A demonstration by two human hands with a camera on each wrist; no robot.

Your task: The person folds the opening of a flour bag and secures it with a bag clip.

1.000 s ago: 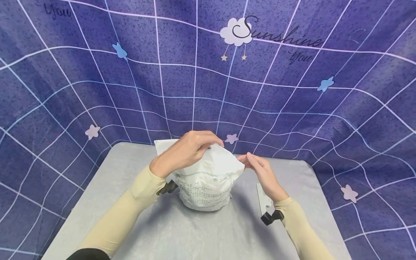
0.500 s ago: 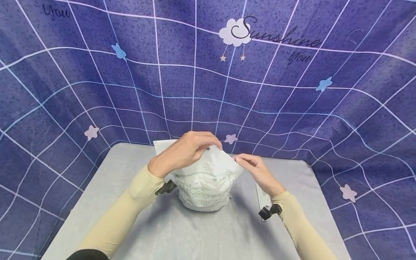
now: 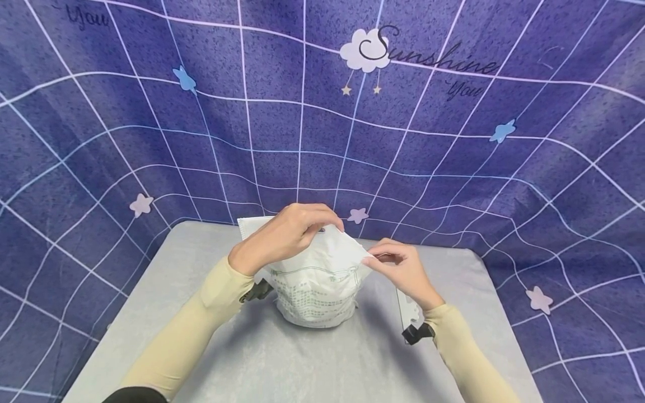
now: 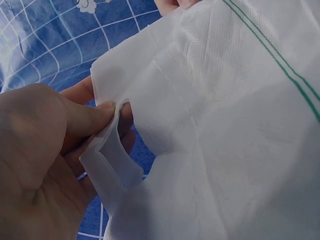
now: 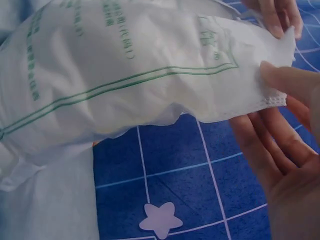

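A white bag (image 3: 317,296) printed with green lines and small characters stands bulging on the table. My left hand (image 3: 297,229) pinches its top edge, and in the left wrist view the thumb lies right at the cut-out handle slot (image 4: 122,150). My right hand (image 3: 400,268) pinches the upper right corner of the bag between thumb and fingers. That corner, with its stitched seam, lies under the thumb in the right wrist view, other fingers (image 5: 265,140) behind it. What the bag contains is hidden.
A flat white piece with a cut-out shape (image 3: 407,308) lies on the grey table (image 3: 201,358), partly behind the right wrist's black camera strap (image 3: 418,334). A blue-purple grid-patterned curtain (image 3: 322,112) stands close behind and at both sides.
The right hand, its fingers first spread at the bag's right corner, has shifted along the edge and now pinches that corner. The left hand has stayed nearly in place.
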